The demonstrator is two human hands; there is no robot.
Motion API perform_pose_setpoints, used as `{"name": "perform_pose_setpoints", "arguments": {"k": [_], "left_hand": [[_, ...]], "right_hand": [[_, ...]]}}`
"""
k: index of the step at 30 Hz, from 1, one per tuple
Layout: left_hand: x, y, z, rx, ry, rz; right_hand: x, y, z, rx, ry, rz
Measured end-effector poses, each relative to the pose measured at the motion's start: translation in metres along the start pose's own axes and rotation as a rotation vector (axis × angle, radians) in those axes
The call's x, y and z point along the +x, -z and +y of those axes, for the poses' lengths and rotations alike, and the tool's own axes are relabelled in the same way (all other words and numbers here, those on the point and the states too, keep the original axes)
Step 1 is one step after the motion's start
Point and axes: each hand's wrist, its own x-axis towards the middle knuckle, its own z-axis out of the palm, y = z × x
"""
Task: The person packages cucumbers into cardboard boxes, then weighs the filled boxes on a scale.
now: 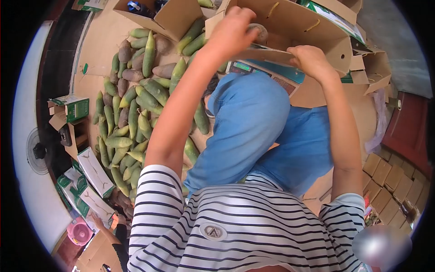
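A cardboard box with rope handles stands open in front of me, on a digital scale with a lit green display. My left hand is over the box's left end, its fingers curled round a radish; only the radish's brownish round end shows. My right hand grips the near flap of the box between thumb and fingers. A large heap of long green radishes, some with soil-brown ends, lies on the floor to the left.
Another open carton stands beyond the heap. Green-and-white boxes, a pink basin and a fan are on the left. Another person's arm reaches in at lower left. Stacked brown boxes fill the right side.
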Motion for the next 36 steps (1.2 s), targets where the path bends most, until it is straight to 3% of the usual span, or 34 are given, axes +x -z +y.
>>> {"name": "perform_pose_setpoints", "arguments": {"k": [2,4,6,8,10,13,20,23,26,29,32,34,36], "left_hand": [[-0.022,0.025,-0.018,-0.084,-0.044,0.227],[-0.063,0.044,-0.035,-0.050,0.087,0.334],[-0.122,0.038,-0.081,-0.025,0.373,0.244],[-0.195,0.016,-0.132,0.143,0.594,-0.016],[-0.263,-0.015,-0.164,0.158,0.634,-0.063],[-0.303,-0.042,-0.165,0.164,0.796,-0.128],[-0.311,-0.057,-0.155,0.247,0.858,-0.262],[-0.321,-0.045,-0.133,0.220,0.761,-0.243],[-0.334,-0.026,-0.105,0.156,0.632,-0.032],[-0.335,-0.004,-0.106,0.065,0.711,0.139],[-0.263,0.052,-0.068,-0.076,0.821,0.353],[-0.219,0.076,-0.052,-0.150,0.506,0.665],[-0.161,0.099,-0.020,-0.251,0.286,0.851]], "right_hand": [[-0.001,0.003,-0.003,0.040,-0.052,-0.030],[-0.002,0.005,-0.004,0.061,-0.013,0.024],[-0.002,0.002,-0.005,0.066,0.031,0.079],[-0.002,-0.002,-0.003,0.053,0.074,0.134],[0.000,0.006,-0.007,0.084,0.039,0.103],[0.003,0.004,-0.007,0.073,0.013,0.094],[0.005,0.005,-0.009,0.058,0.007,0.127],[0.004,0.008,-0.012,0.048,0.019,0.133],[0.006,0.015,-0.013,0.051,-0.033,-0.003],[0.005,0.004,-0.004,0.031,0.023,0.080],[0.004,0.003,-0.004,0.048,0.027,0.120],[0.005,0.002,-0.004,0.061,-0.018,0.086],[0.006,-0.001,-0.004,0.078,-0.033,0.077]]}}
